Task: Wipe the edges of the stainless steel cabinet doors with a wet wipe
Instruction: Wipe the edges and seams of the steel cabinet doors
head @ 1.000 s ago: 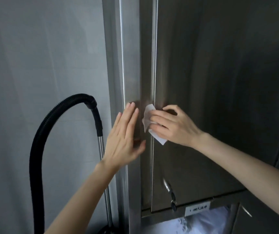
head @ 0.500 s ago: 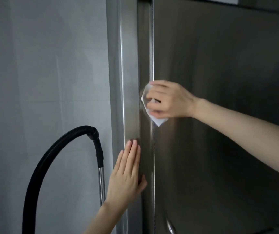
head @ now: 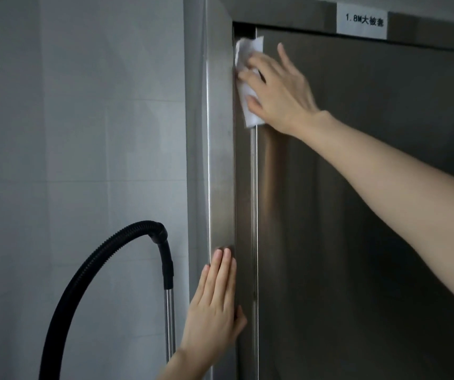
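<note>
The wet wipe (head: 247,50) lies under the right hand (head: 280,89), at the top left corner of the steel cabinet door (head: 357,215). The fingers (head: 250,63) are spread and nearly straight. They press the wipe flat against the door's left edge (head: 253,201), so the grip is released rather than clenched: the cloth is pinned, not clasped. White corners of the wipe show above the fingertips and below the thumb. Its left side folds off the door face into the narrow recess between the door and the cabinet frame (head: 220,160). The bare forearm reaches in from the lower right across the door.

The left hand (head: 214,305) is well below. It rests flat on the frame with the fingers together and pointing up, the thumb lying toward the recess. Its grip is also released and holds nothing.

The door and frame are brushed steel and stand upright, with a bright vertical strip along the door edge. Above the door a white label (head: 363,21) with printed characters is stuck to the top rail. To the left of the cabinet is a pale grey tiled wall (head: 83,133). In front of it a black ribbed vacuum hose (head: 96,256) arches up and joins a metal tube (head: 169,325), which stands just beside the frame.
</note>
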Demonstrator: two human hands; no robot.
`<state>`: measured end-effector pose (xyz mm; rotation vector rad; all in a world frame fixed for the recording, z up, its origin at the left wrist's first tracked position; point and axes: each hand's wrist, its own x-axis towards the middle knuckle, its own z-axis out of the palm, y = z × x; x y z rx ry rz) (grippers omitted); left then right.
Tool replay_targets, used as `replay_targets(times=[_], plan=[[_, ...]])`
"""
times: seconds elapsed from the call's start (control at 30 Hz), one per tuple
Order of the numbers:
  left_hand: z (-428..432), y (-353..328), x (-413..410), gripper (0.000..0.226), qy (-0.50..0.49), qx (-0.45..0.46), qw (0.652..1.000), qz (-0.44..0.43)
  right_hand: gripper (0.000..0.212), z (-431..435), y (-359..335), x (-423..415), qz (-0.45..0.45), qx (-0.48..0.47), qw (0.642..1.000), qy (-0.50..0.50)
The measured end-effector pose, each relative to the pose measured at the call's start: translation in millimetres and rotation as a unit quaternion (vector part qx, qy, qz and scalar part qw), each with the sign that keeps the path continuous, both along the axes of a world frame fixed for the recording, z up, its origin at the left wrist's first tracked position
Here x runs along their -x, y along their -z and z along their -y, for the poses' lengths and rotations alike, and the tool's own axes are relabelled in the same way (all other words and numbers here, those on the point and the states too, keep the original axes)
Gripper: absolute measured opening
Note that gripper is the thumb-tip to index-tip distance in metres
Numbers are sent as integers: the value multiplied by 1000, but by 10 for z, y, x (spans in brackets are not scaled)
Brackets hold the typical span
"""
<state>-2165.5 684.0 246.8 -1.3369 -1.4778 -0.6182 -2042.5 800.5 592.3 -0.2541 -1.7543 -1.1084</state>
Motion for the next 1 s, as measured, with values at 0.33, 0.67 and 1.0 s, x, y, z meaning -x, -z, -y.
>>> replay_targets(times=[0.33, 0.67, 1.0], plan=[[62, -22, -56, 72, -35, 32, 999, 10, 49, 87, 596, 50, 23, 33, 998, 39], [126, -86, -165, 88, -40, 47, 997, 39, 28, 192, 1473, 39, -24, 58, 993, -99], [195, -37, -724, 65, 116, 25, 981, 151, 14, 357, 2819, -965, -100, 237, 938, -233]])
